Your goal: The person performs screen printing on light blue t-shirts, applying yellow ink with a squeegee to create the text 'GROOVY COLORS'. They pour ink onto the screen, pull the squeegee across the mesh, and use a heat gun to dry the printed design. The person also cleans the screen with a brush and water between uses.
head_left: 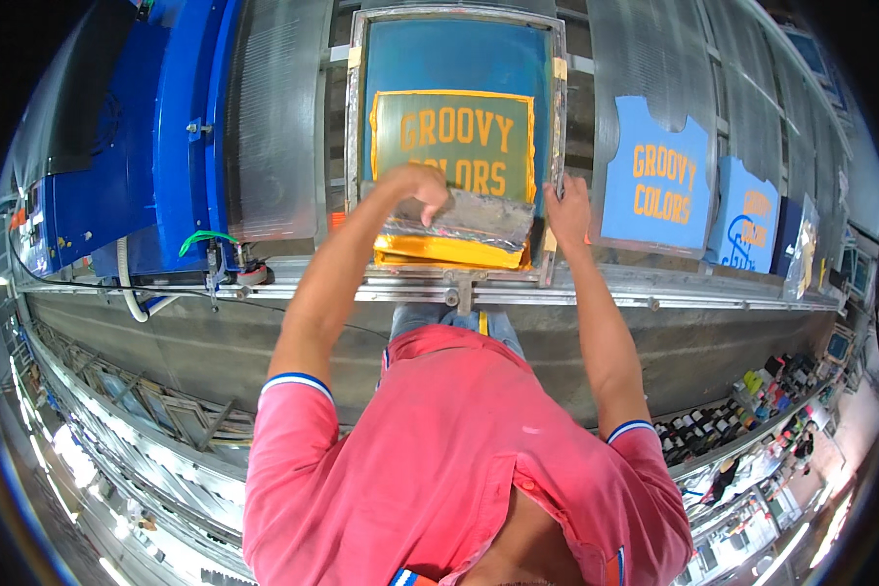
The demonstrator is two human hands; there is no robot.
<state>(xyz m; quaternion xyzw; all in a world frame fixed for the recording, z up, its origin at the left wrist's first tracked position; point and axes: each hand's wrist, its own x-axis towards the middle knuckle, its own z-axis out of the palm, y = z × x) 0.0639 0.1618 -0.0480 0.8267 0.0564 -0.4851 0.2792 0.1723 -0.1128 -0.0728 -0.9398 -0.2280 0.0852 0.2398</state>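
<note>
A metal-framed printing screen [359, 117] lies ahead of me, with a blue border around a translucent panel [449, 103] showing orange lettering. My left hand [412, 190] grips a wide, grey, ink-smeared squeegee [488, 220] across the screen's lower part, hiding some letters. Thick orange ink [439, 254] lies just below the blade. My right hand [568, 210] holds the screen frame's right side, thumb and fingers at its edge. To the right, a light blue cut garment piece [659, 146] with orange lettering lies flat on a board.
More printed blue pieces [742, 205] lie farther right. A blue machine [166, 117] with hoses stands at the left. A metal rail [342, 293] runs along the bench's near edge. Racks and several bottles [703, 430] are behind me, near the lower rim of the view.
</note>
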